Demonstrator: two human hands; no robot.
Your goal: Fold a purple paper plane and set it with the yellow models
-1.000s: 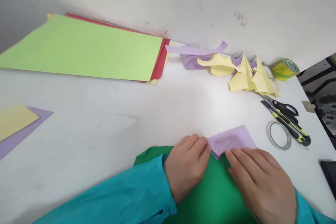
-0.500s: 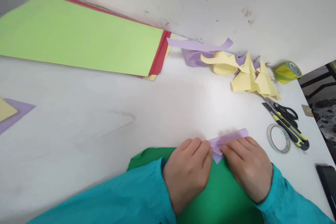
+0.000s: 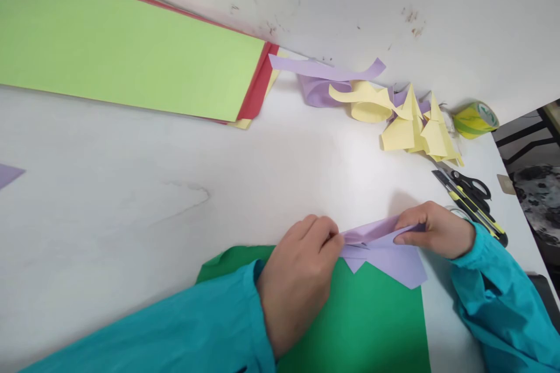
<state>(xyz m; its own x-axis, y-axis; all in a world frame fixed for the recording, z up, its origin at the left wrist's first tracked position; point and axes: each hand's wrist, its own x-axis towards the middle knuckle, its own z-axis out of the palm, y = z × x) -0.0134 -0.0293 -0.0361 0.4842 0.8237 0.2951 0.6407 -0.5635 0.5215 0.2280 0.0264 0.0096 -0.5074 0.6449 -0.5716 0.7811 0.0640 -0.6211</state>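
Observation:
A folded piece of purple paper [image 3: 389, 253] lies across the top edge of a green sheet [image 3: 363, 315], with a flap spread out on its right side. My left hand [image 3: 304, 277] grips the left end of the purple paper, its fingers curled and closed. At the other end, my right hand [image 3: 431, 230] pinches the paper between thumb and fingers. The folds between the hands are partly visible; the left end is hidden under my left fingers.
A light green sheet [image 3: 131, 46] lies on red paper [image 3: 258, 87] by the wall. Curled purple strip [image 3: 326, 70], yellow roll [image 3: 371, 108] and pointed yellow folded papers [image 3: 411, 125] stand at the back. A cutter [image 3: 476, 210], scissors [image 3: 476, 186] and yellow-green tape [image 3: 476, 119] are at the right.
My right hand has moved right and slightly up, lifting the purple paper's right part, so a larger flap now shows. My left hand stays at the left end. The view has shifted slightly.

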